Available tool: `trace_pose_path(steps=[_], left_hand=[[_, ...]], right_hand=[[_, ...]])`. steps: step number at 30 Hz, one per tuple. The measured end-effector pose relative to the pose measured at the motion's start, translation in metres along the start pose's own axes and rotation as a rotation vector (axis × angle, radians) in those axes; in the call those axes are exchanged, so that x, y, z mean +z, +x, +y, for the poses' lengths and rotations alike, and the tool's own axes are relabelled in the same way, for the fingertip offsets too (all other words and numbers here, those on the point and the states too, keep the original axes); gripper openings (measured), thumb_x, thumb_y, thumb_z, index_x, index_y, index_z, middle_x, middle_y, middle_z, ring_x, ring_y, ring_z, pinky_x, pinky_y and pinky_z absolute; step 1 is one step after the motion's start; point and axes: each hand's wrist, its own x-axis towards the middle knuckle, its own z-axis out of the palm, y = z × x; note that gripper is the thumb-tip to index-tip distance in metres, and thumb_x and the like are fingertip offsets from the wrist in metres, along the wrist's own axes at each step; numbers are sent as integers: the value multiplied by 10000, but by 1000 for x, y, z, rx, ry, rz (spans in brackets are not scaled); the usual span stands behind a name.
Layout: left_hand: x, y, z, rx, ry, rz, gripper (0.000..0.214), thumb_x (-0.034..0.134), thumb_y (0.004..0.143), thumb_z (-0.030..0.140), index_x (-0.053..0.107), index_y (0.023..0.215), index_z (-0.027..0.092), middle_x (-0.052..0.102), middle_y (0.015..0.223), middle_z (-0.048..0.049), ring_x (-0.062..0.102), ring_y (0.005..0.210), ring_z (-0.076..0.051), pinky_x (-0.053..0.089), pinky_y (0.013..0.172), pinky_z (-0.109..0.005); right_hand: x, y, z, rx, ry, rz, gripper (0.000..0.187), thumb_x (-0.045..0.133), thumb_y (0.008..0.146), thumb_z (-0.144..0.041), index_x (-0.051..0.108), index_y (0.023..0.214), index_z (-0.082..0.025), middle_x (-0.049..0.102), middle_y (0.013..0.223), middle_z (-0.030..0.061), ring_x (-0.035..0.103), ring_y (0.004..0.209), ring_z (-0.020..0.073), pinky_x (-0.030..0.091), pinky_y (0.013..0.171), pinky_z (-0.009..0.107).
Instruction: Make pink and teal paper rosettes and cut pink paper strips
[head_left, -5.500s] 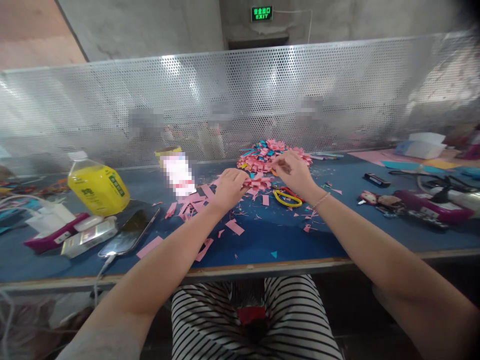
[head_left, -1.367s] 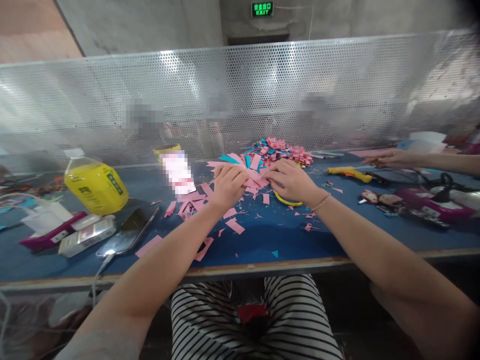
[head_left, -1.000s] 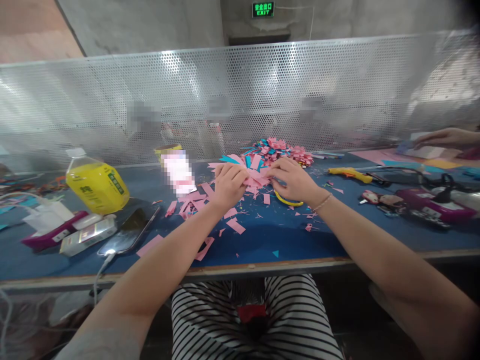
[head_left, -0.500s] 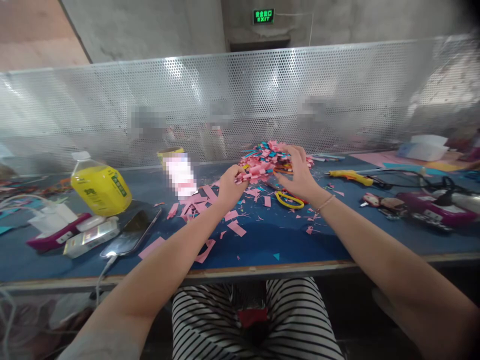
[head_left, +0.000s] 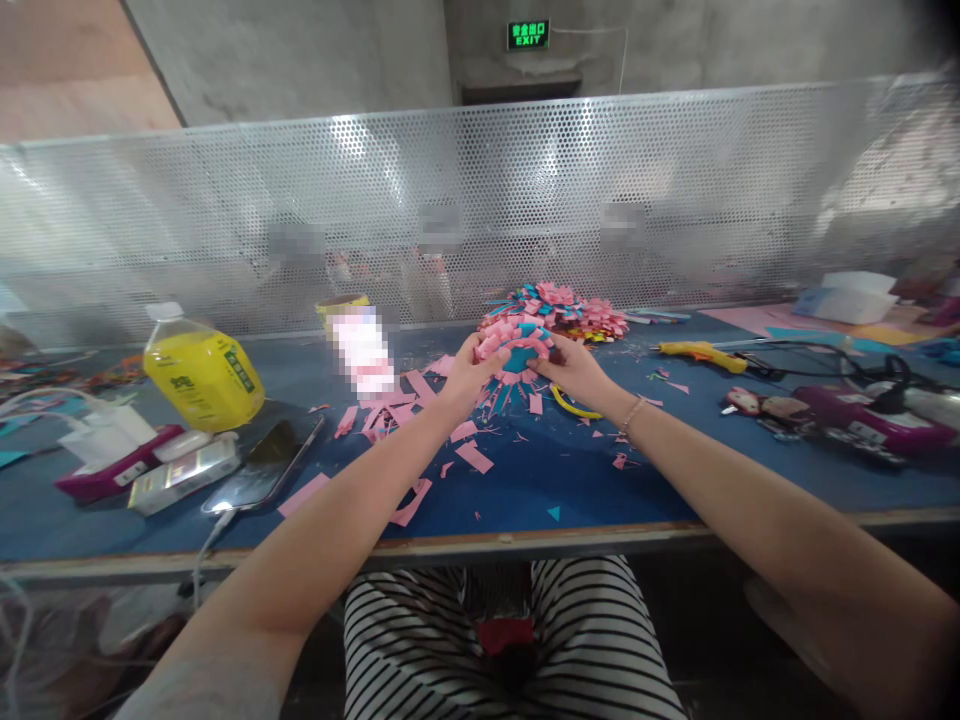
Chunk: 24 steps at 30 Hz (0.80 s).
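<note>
Paper flower [head_left: 517,349], one, gripped between left hand [head_left: 466,372], right hand [head_left: 572,368], one bottle [head_left: 201,368]

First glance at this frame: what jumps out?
At the centre of the bench, the left hand and right hand hold a pink and teal paper flower between them, with a pile of similar flowers just behind it. Pink paper scraps litter the blue table around the hands. A yellow drink bottle stands out at the left.
</note>
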Motion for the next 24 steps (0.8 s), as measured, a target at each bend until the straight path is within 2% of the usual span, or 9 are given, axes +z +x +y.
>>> trace_pose_path(steps=[2,4,8,14,24], left_hand=[[-4,2,5,-37,-116,-49,401,487,755,557,595,916,205,641,887,-70,603,846,-217,464,680,-346],[-8,5,11,-55,-163,-46,459,407,783,587,624,882,195,651,883,-92,608,882,-237,470,706,-373],[-10,9,22,-103,-172,18,294,566,735,449,665,812,184,662,842,-82,615,819,-206,481,692,-345],[-2,5,21,-95,-147,164,142,676,608,271,677,719,182,653,708,-16,582,673,-137,466,639,-283],[-2,5,19,-97,-69,266,132,676,582,264,676,680,176,622,627,-4,528,547,-107,414,525,-261]], right_hand=[[-2,0,-1,-9,17,-11,256,583,714,-366,553,892,-185,535,675,-7,470,572,112,412,524,264],[-3,-1,-3,-10,28,-28,243,588,707,-365,537,860,-182,481,618,-28,423,531,96,362,486,243],[-4,-2,-8,-11,92,-54,233,591,695,-367,492,807,-188,387,564,-55,366,491,80,307,461,230],[-4,-2,-4,-66,8,-51,182,571,712,-330,514,805,-184,391,586,-47,347,510,82,296,494,237],[-4,-2,-4,-138,-101,11,171,562,707,-321,514,798,-184,438,616,-28,405,579,108,322,535,247]])
